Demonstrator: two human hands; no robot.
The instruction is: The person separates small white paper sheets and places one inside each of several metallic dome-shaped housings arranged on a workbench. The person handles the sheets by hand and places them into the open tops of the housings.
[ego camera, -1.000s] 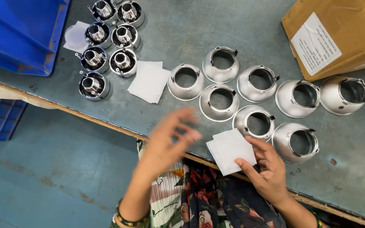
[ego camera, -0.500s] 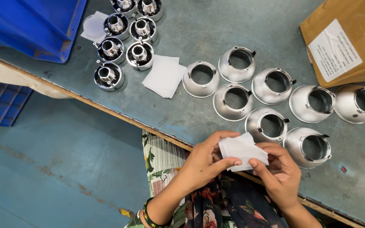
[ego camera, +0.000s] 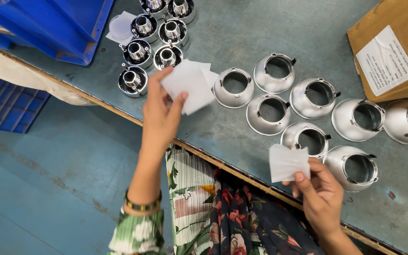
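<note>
My left hand point(ego camera: 160, 113) pinches a square white sheet point(ego camera: 187, 85) and holds it over a small stack of similar sheets point(ego camera: 209, 74) on the grey table point(ego camera: 242, 28). My right hand point(ego camera: 321, 193) grips another white sheet point(ego camera: 287, 163) near the table's front edge. Just beyond it stand several silver cone-shaped metal reflectors point(ego camera: 311, 139), open ends up, in two rows. Left of my left hand stands a cluster of smaller shiny round metal parts point(ego camera: 133, 80).
A blue plastic crate point(ego camera: 48, 23) sits at the table's far left, another blue crate point(ego camera: 5, 106) lower down on the floor side. A brown cardboard box point(ego camera: 393, 52) with a white label is at the far right. A round clear disc point(ego camera: 118, 26) lies by the crate.
My left hand left the sheet held by my right hand, moved left and forward to the stack and now holds a separate white sheet. The right hand keeps its sheet.
</note>
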